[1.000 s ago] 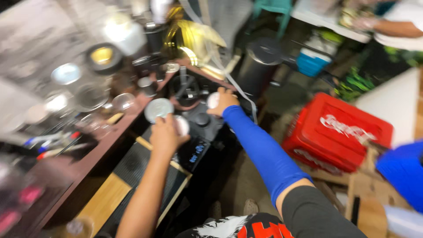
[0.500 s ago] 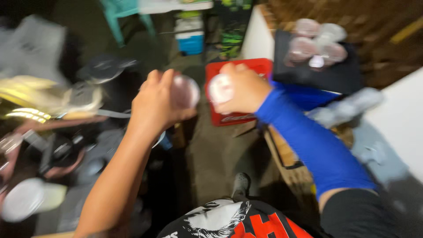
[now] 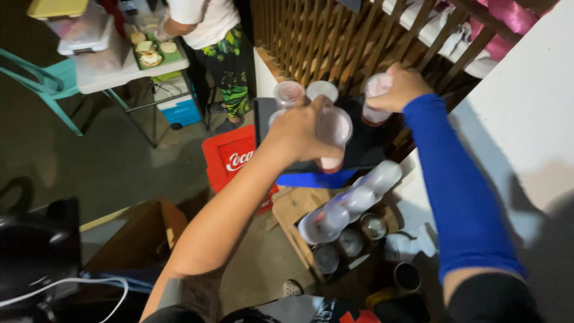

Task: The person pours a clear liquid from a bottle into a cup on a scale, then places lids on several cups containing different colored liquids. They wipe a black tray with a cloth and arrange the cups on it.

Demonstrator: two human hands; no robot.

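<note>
Left hand [image 3: 299, 128]: bare arm stretched forward, fingers wrapped round a clear plastic cup [image 3: 332, 139] of pink drink; the cup is tilted, its sealed top facing the camera, held in the air above the front edge of a black tray [image 3: 366, 149].

Right hand [image 3: 402, 88]: arm in a blue sleeve [image 3: 457, 197], fingers closed from above on a second pink cup [image 3: 375, 98]; this cup stands over the right part of the black tray, whether it touches the surface cannot be told.

Two more sealed cups [image 3: 305, 93]: upright, side by side at the back left of the tray, just behind the left hand.

Tray: dark, flat, set before a wooden slatted fence [image 3: 335, 42]; a blue sheet [image 3: 314, 178] shows under its front edge.

Stack of clear cups [image 3: 350, 203]: lying on its side below the tray, slanting from lower left to upper right.

Round tins [image 3: 353, 242]: several, open tops up, on the ground beneath the stack.

Red crate [image 3: 230, 158]: left of the tray, on the floor, partly behind the left arm.

White wall [image 3: 526, 119]: right side, beside the sleeve.

Folding table [image 3: 113, 69]: upper left, bearing a green tray of food [image 3: 152, 54] and a plastic box [image 3: 81, 30]; a blue cooler [image 3: 179, 107] stands beneath it, a teal chair [image 3: 42, 81] to its left.

Another person [image 3: 209, 36]: white top, green-patterned trousers, standing at that table, well apart from the hands.

White cable [image 3: 66, 287]: lower left, over dark equipment.
</note>
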